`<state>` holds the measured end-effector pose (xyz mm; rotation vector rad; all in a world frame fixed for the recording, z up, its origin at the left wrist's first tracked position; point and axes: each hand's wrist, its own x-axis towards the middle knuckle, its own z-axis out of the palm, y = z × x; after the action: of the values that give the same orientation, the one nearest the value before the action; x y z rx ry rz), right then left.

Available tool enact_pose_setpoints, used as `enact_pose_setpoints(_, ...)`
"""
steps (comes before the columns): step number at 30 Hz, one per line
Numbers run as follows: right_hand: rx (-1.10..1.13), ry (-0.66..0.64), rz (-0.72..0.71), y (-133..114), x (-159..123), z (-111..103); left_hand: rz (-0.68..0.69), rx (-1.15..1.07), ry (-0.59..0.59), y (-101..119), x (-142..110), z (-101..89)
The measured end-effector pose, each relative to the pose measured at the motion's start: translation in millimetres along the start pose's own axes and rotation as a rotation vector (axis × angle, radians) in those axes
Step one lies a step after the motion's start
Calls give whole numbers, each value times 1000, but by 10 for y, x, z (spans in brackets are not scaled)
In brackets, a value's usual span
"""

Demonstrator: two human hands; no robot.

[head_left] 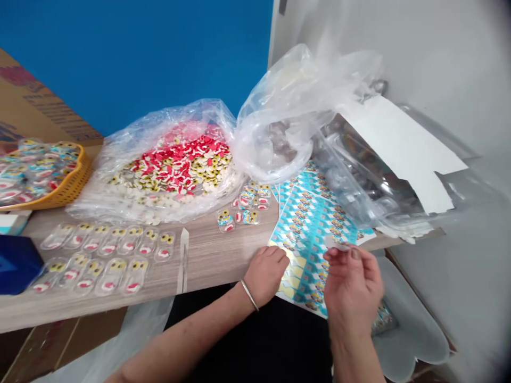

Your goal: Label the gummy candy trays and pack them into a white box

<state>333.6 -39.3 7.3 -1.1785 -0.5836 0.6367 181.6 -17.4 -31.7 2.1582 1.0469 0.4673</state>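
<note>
My left hand (pixel 265 274) rests on the near edge of a stack of printed blue-and-yellow sheets (pixel 313 239), its fingers curled and holding nothing. A thin metal bangle (pixel 249 295) circles that wrist. My right hand (pixel 351 284) is raised above the sheets, pinching a small clear plastic piece (pixel 333 242) between thumb and fingers. Left of the sheets lie several small clear packets of candy eyes and lips (pixel 244 209). Longer rows of similar clear packs (pixel 107 258) sit on the wooden table (pixel 211 271). A clear bag (pixel 171 165) holds a heap of red, white and yellow sweets.
A yellow plastic basket (pixel 67 183) of packs stands at the far left, next to a blue box (pixel 16 264). A narrow clear strip (pixel 182 260) lies on the table. Clear bags, plastic trays (pixel 359 170) and white card (pixel 407 146) fill the right, against a wall.
</note>
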Motion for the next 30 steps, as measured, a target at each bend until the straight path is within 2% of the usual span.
enact_pose_setpoints(2,-248,-166,-251,-70,-125,70,-151,-506,71,73,-79,-102)
enact_pose_setpoints(5,-561,-622,-570,59,-396,268,-399,-1355,334,144,-314,-343)
enact_pose_setpoints(7,-611,-869,-748,214,-609,478,-510,-1650,534,93,-542,-522)
enact_pose_setpoints(9,-598,-1087,-831,338,-822,734,-622,-1740,719,-54,-822,-701)
enact_pose_setpoints(12,-575,-1418,-746,458,-1073,1160,-731,-1682,1015,-382,-1302,-981)
enact_pose_setpoints(13,-598,-1462,-693,500,-1129,1311,-729,-1617,1134,-495,-1463,-1079)
enact_pose_setpoints(15,-696,-1449,-613,605,-1205,1623,-708,-1479,1364,-687,-1757,-1275)
enact_pose_setpoints(17,-818,-1417,-593,737,-1257,1930,-695,-1388,1495,-814,-1990,-1444)
enact_pose_setpoints(20,-894,-1466,-642,918,-1332,2294,-690,-1333,1565,-888,-2183,-1588)
enact_pose_setpoints(23,-899,-1529,-672,1000,-1365,2401,-682,-1322,1558,-886,-2207,-1593)
enact_pose_setpoints(25,-902,-1545,-676,984,-1320,2295,-685,-1329,1513,-869,-2165,-1547)
enact_pose_setpoints(27,-915,-1547,-668,926,-1219,2076,-706,-1342,1418,-840,-2096,-1478)
enact_pose_setpoints(30,-962,-1532,-631,807,-1031,1664,-748,-1349,1153,-777,-1949,-1345)
